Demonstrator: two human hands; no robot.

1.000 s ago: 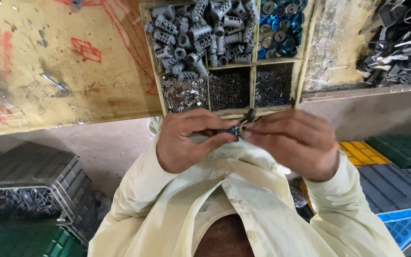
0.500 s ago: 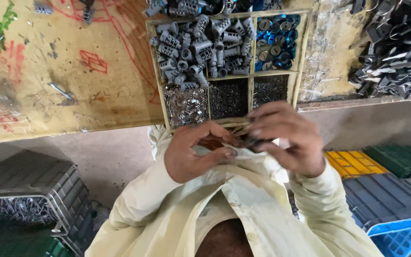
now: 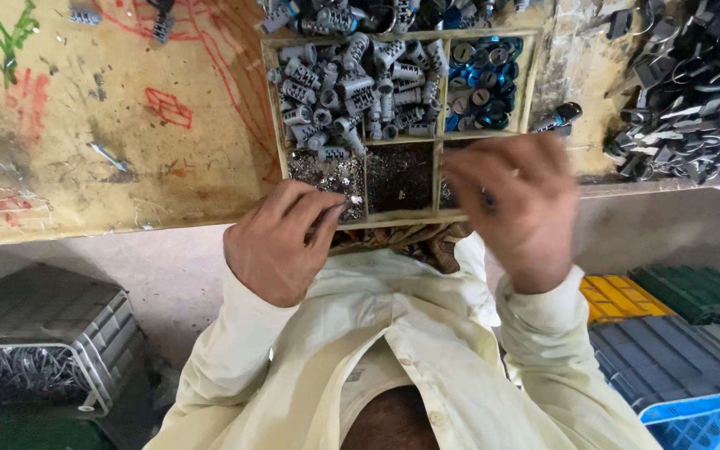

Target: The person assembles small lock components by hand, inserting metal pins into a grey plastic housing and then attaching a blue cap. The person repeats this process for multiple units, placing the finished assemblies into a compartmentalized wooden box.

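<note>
A wooden divided tray (image 3: 271, 108) sits on the worn bench (image 3: 85, 142). It holds grey plastic cylinders (image 3: 352, 83), blue rings (image 3: 481, 83), small silvery screws (image 3: 322, 171) and dark bits (image 3: 400, 175). My left hand (image 3: 281, 246) rests at the tray's near edge by the screw compartment, thumb and forefinger pinched on a small pale metal piece (image 3: 352, 201). My right hand (image 3: 514, 208) is motion-blurred over the tray's near right compartment, fingers curled down. A dark spot shows between its fingers; I cannot tell whether it holds anything.
A heap of black clips (image 3: 693, 92) lies at the bench's right end, and a black and blue part (image 3: 558, 118) lies beside the tray. Below stand a grey crate (image 3: 35, 333) of metal pieces at left and yellow (image 3: 618, 296), green (image 3: 697, 292) and blue (image 3: 693, 421) crates at right.
My hands, which were joined on a small dark part at my chest, have come apart. Both moved up to the tray, the left to the screws, the right to the right side.
</note>
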